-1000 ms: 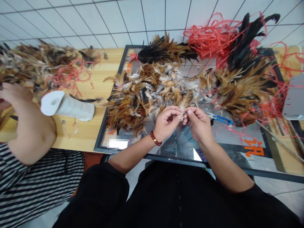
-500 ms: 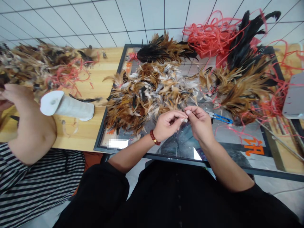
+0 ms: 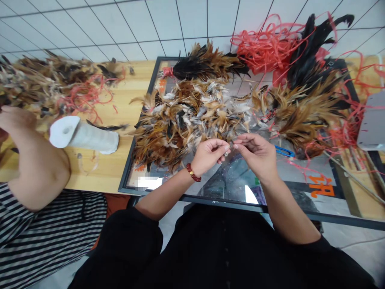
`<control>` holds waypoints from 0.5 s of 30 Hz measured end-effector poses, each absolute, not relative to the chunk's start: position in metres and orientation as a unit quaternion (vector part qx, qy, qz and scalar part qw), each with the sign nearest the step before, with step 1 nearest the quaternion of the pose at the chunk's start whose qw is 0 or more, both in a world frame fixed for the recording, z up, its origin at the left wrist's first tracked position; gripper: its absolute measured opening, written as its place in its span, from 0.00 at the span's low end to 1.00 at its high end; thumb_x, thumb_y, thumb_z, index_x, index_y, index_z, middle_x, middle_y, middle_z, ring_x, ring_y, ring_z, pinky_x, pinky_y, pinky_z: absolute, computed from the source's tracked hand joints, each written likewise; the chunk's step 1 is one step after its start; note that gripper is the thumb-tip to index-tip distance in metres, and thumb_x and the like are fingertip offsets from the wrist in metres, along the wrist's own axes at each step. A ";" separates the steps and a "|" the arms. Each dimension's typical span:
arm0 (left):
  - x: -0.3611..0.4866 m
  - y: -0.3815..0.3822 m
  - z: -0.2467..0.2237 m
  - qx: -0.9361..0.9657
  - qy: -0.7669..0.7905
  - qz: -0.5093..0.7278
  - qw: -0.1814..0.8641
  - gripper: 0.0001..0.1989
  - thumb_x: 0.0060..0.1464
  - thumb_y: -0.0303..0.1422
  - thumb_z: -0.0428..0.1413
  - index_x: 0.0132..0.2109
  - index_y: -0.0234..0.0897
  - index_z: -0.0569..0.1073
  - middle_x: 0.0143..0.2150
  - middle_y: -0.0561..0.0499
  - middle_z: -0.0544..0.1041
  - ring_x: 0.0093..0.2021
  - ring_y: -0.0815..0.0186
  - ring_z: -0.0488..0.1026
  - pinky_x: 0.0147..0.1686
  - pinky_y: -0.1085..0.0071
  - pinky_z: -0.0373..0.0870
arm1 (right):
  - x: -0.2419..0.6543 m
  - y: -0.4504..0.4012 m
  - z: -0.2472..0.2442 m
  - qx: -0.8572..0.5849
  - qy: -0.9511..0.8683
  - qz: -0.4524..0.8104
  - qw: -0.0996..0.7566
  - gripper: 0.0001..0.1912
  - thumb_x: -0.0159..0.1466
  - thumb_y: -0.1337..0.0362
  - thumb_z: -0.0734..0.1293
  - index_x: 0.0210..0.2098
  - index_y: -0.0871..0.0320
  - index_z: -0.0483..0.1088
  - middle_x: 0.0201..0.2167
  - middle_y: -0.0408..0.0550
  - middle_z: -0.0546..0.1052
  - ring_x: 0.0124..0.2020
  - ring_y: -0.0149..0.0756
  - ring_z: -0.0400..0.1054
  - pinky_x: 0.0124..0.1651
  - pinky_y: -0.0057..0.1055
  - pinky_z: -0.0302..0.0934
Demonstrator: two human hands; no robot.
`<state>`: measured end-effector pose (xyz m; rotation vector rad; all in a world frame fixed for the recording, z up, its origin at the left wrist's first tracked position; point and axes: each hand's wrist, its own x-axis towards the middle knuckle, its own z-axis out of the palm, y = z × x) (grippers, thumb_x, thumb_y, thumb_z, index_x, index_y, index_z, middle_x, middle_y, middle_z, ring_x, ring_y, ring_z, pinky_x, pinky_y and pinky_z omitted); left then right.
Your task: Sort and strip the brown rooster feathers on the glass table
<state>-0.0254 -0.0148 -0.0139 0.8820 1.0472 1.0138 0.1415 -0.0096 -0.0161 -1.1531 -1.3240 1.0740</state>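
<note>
Over the framed glass panel (image 3: 222, 184), my left hand (image 3: 209, 155) is closed in a pinch on something small and pale at its fingertips, too small to name. Close to its right, my right hand (image 3: 257, 154) has thumb and forefinger pinched around something I cannot make out. A narrow gap separates the two hands. Just beyond them lies a loose heap of brown and white feathers (image 3: 192, 112). Blue-handled snips (image 3: 284, 151) rest right of my right hand, partly hidden by it. A red bead bracelet (image 3: 193, 173) circles my left wrist.
Tied dark feathers (image 3: 207, 66), tangled red ribbon (image 3: 264, 44) and a brown feather bunch (image 3: 306, 112) lie toward the tiled wall. At left, a co-worker's arm (image 3: 42, 156) reaches over the wooden table beside a white roll (image 3: 90, 135) and another feather pile (image 3: 45, 80).
My hands have moved slightly apart, the left one shifting left and the right one shifting right, covering more of the snips. The co-worker's arm has shifted a little left.
</note>
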 end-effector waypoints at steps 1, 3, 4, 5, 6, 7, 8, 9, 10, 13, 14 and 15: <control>-0.026 -0.015 -0.014 0.387 0.471 0.446 0.655 0.17 0.47 0.42 0.68 0.35 0.32 0.77 0.28 0.52 0.79 0.19 0.78 0.68 0.19 0.79 0.66 | 0.141 -0.011 -0.015 -0.473 -0.561 0.436 0.520 0.13 0.57 0.64 0.76 0.42 0.54 0.76 0.33 0.43 0.82 0.34 0.32 0.78 0.40 0.30 0.74; -0.027 -0.015 -0.015 0.390 0.488 0.440 0.645 0.15 0.47 0.39 0.67 0.36 0.32 0.78 0.27 0.52 0.78 0.20 0.77 0.68 0.19 0.79 0.66 | 0.140 -0.012 -0.014 -0.462 -0.586 0.409 0.526 0.14 0.57 0.64 0.76 0.42 0.54 0.76 0.32 0.43 0.82 0.34 0.32 0.78 0.40 0.31 0.74; -0.027 -0.015 -0.015 0.395 0.497 0.435 0.638 0.13 0.48 0.38 0.66 0.36 0.32 0.78 0.26 0.52 0.78 0.19 0.77 0.68 0.20 0.79 0.66 | 0.140 -0.013 -0.013 -0.457 -0.601 0.394 0.525 0.13 0.58 0.64 0.76 0.42 0.54 0.75 0.33 0.43 0.82 0.34 0.32 0.78 0.41 0.32 0.75; -0.028 -0.015 -0.015 0.405 0.506 0.427 0.630 0.12 0.48 0.37 0.66 0.36 0.31 0.79 0.25 0.53 0.77 0.19 0.76 0.68 0.20 0.79 0.66 | 0.140 -0.014 -0.013 -0.453 -0.617 0.379 0.521 0.13 0.59 0.64 0.75 0.43 0.54 0.75 0.33 0.44 0.82 0.34 0.32 0.78 0.42 0.32 0.75; -0.028 -0.016 -0.016 0.421 0.512 0.417 0.622 0.11 0.49 0.36 0.65 0.36 0.31 0.79 0.24 0.53 0.76 0.19 0.76 0.68 0.20 0.78 0.66 | 0.140 -0.015 -0.014 -0.449 -0.634 0.364 0.513 0.12 0.59 0.64 0.75 0.43 0.54 0.75 0.34 0.44 0.82 0.34 0.33 0.78 0.43 0.33 0.75; -0.029 -0.016 -0.016 0.442 0.515 0.405 0.612 0.10 0.50 0.35 0.64 0.35 0.31 0.79 0.22 0.54 0.75 0.19 0.75 0.68 0.21 0.78 0.66 | 0.141 -0.016 -0.014 -0.447 -0.651 0.351 0.503 0.12 0.60 0.63 0.74 0.44 0.54 0.76 0.35 0.45 0.83 0.34 0.33 0.78 0.43 0.34 0.75; -0.029 -0.017 -0.016 0.469 0.515 0.393 0.601 0.09 0.52 0.35 0.63 0.34 0.32 0.79 0.21 0.54 0.74 0.20 0.75 0.68 0.22 0.77 0.65 | 0.141 -0.017 -0.015 -0.446 -0.666 0.339 0.493 0.11 0.61 0.63 0.73 0.44 0.54 0.76 0.36 0.45 0.83 0.35 0.34 0.78 0.44 0.35 0.75; -0.029 -0.019 -0.017 0.499 0.510 0.382 0.587 0.09 0.53 0.35 0.62 0.33 0.32 0.79 0.20 0.54 0.73 0.20 0.74 0.68 0.22 0.77 0.65 | 0.141 -0.017 -0.016 -0.445 -0.679 0.328 0.482 0.11 0.62 0.63 0.73 0.45 0.53 0.76 0.37 0.46 0.83 0.35 0.34 0.78 0.44 0.36 0.75; -0.029 -0.020 -0.017 0.529 0.503 0.374 0.573 0.09 0.54 0.35 0.61 0.31 0.33 0.79 0.20 0.54 0.73 0.20 0.74 0.68 0.23 0.77 0.64 | 0.141 -0.018 -0.016 -0.446 -0.689 0.320 0.473 0.11 0.62 0.64 0.72 0.45 0.53 0.76 0.38 0.46 0.83 0.36 0.35 0.78 0.45 0.36 0.75; -0.028 -0.022 -0.018 0.587 0.493 0.375 0.522 0.10 0.54 0.35 0.61 0.29 0.34 0.78 0.21 0.54 0.73 0.22 0.74 0.67 0.24 0.76 0.62 | 0.140 -0.018 -0.016 -0.452 -0.693 0.317 0.463 0.11 0.62 0.64 0.72 0.45 0.52 0.76 0.37 0.46 0.83 0.36 0.36 0.78 0.45 0.38 0.75; -0.028 -0.023 -0.018 0.590 0.494 0.381 0.513 0.10 0.53 0.35 0.62 0.28 0.34 0.78 0.21 0.54 0.73 0.22 0.74 0.66 0.24 0.76 0.61 | 0.140 -0.018 -0.016 -0.453 -0.683 0.329 0.468 0.11 0.62 0.63 0.73 0.44 0.53 0.76 0.37 0.46 0.83 0.35 0.36 0.78 0.45 0.38 0.75; -0.028 -0.023 -0.018 0.583 0.496 0.386 0.516 0.10 0.52 0.36 0.63 0.28 0.34 0.78 0.21 0.54 0.73 0.22 0.74 0.66 0.24 0.76 0.61 | 0.140 -0.017 -0.015 -0.455 -0.667 0.346 0.478 0.12 0.61 0.63 0.73 0.45 0.53 0.76 0.36 0.46 0.83 0.36 0.36 0.78 0.45 0.38 0.75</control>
